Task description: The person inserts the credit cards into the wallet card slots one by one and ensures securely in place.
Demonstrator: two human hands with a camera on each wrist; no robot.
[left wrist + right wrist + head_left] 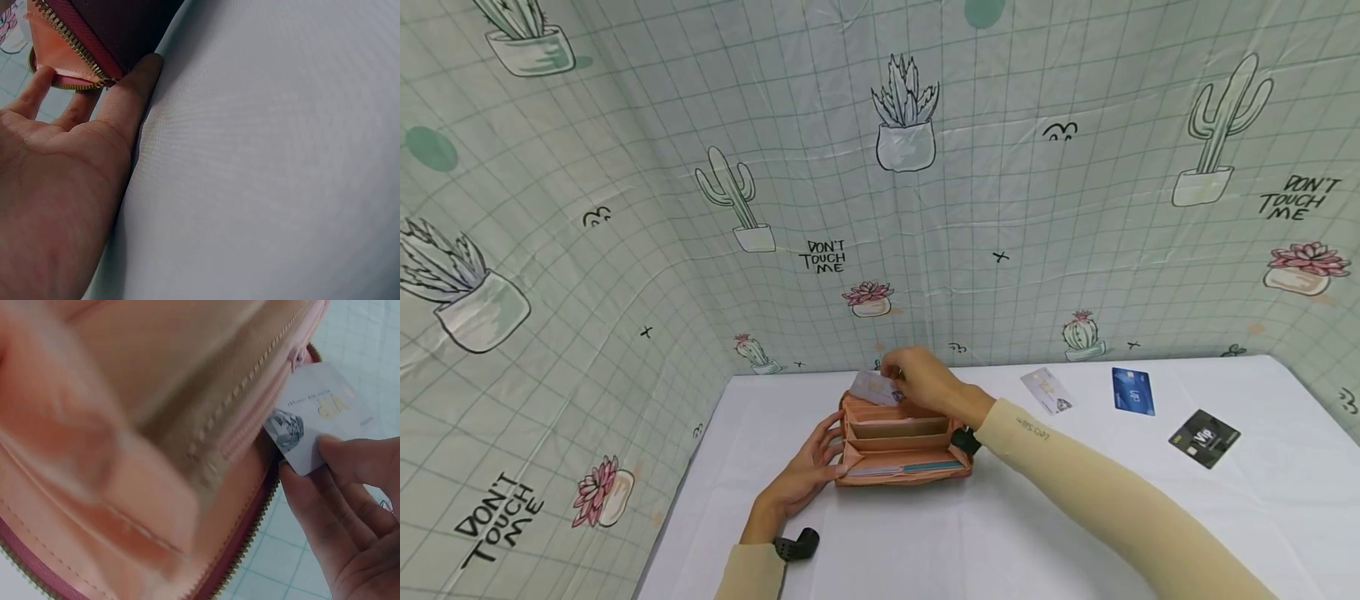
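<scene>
Sleeves (1097,500): beige on both your forearms, with small dark lettering on the right one.
Table (940,542): white-covered, running away from you beneath the work.
Wrist units (797,546): black, one at each of your wrists.
Left hand (805,473): you hold the left end of the wallet (880,458) with it, thumb at the near corner; your left wrist view shows a fingertip against the peach lining.
Wallet: on the table before you, unzipped and spread, compartments facing you; peach inside, dark outside, a brass zip (74,44) along its edge.
Pale insert (876,472) and blue insert (932,467): side by side in the section nearest you.
Right hand (928,383): at the wallet's far side, you pinch the held card between thumb and fingers.
Held card (871,387): silver, gold VIP lettering, printed diamond; it slants at the wallet's rear edge, left of your fingers. You cannot tell how deep its lower edge sits.
Black card (1205,438): flat on your far right.
Blue card (1132,392): beyond and left of the black one, apart.
Loose silver card (1047,391): left of the blue one, nearest the wallet of these three.
Backdrop (820,108): gridded cloth behind the table, printed with potted cacti.
</scene>
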